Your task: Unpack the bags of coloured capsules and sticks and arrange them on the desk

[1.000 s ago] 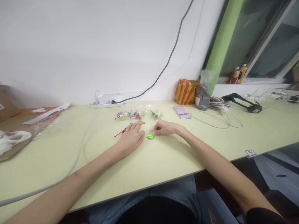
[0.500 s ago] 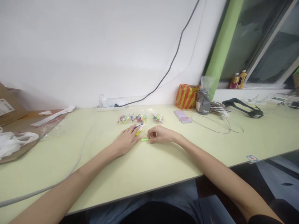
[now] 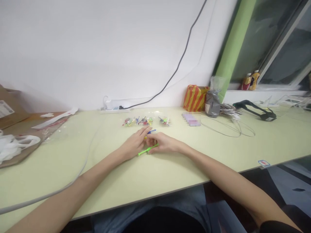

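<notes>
Thumb and fingers curled together, a person's right hand (image 3: pixel 165 142) pinches a green piece (image 3: pixel 143 152) low over the table (image 3: pixel 175 171), seemingly to steady it, while the left hand (image 3: pixel 134 143), fingers loosely extended, rests left of a blue piece (image 3: pixel 152 131), any grip hidden.

The label (image 3: pixel 5 109) on the cardboard box (image 3: pixel 18 108) and the sticker (image 3: pixel 263 163) on the bench (image 3: pixel 160 174) are showing no readable text

On the yellow-green worktop (image 3: pixel 184 168) stands a striped bag (image 3: pixel 193 98); just right of the bag, a grey pouch (image 3: pixel 213 105); farther right, a black frame (image 3: pixel 263 113); in front of it, a flat mauve object (image 3: pixel 191 119); left, colourful clusters (image 3: pixel 145 121)
</notes>
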{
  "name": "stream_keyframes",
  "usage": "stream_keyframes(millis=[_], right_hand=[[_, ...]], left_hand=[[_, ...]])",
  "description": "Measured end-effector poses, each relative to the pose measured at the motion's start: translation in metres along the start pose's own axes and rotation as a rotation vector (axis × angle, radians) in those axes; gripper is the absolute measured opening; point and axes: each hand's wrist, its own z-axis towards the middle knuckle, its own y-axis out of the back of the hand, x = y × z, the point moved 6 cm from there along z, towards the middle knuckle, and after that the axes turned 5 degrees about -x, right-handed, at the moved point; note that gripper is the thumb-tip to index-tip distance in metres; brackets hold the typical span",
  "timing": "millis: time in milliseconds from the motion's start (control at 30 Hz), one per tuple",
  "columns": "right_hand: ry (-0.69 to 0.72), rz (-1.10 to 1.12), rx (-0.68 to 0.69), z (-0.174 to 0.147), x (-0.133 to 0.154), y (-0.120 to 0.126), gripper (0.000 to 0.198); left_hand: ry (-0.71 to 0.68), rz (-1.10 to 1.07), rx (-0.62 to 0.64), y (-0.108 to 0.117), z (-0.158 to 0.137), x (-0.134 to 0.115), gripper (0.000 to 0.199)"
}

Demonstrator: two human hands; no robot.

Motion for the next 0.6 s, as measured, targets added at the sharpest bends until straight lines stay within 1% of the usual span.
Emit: stream_keyframes(millis=[67, 133, 167, 233, 300, 333, 367, 400, 467, 500, 533, 600], right_hand=[[0.038, -0.095, -0.04, 0.0, 0.0, 0.001, 0.017], [0.071, -0.232, -0.111, -0.001, -0.001, 0.004, 0.014], [0.078, -0.306, -0.16, -0.001, -0.002, 0.006, 0.019], [0.073, -0.436, -0.246, -0.001, -0.004, 0.007, 0.041], [0.067, -0.529, -0.262, 0.001, -0.006, 0.001, 0.061], [0.071, -0.568, -0.236, 0.003, -0.007, -0.005, 0.064], [0.077, -0.602, -0.189, 0.005, -0.009, -0.012, 0.063], [0.08, -0.626, -0.134, 0.007, -0.011, -0.018, 0.059], [0.077, -0.648, -0.048, 0.012, -0.016, -0.026, 0.053], [0.07, -0.653, -0.031, 0.013, -0.019, -0.026, 0.051], [0.058, -0.656, -0.03, 0.015, -0.022, -0.025, 0.051], [0.012, -0.67, -0.054, 0.014, -0.028, -0.016, 0.049]], left_hand=[[-0.019, 0.02, -0.054, 0.005, 0.002, 0.002, 0.057], [-0.003, 0.064, -0.13, 0.013, 0.005, 0.009, 0.053], [0.021, 0.099, -0.175, 0.018, 0.006, 0.016, 0.052], [0.122, 0.208, -0.261, 0.03, 0.006, 0.037, 0.05], [0.262, 0.317, -0.326, 0.04, 0.002, 0.066, 0.05], [0.32, 0.37, -0.325, 0.043, -0.001, 0.082, 0.051], [0.38, 0.413, -0.312, 0.045, -0.004, 0.098, 0.053], [0.444, 0.437, -0.268, 0.044, -0.008, 0.115, 0.056], [0.574, 0.433, -0.119, 0.038, -0.017, 0.146, 0.063], [0.631, 0.409, -0.034, 0.033, -0.021, 0.159, 0.065], [0.652, 0.392, 0.001, 0.031, -0.024, 0.167, 0.066], [0.683, 0.39, 0.014, 0.031, -0.029, 0.177, 0.07]])
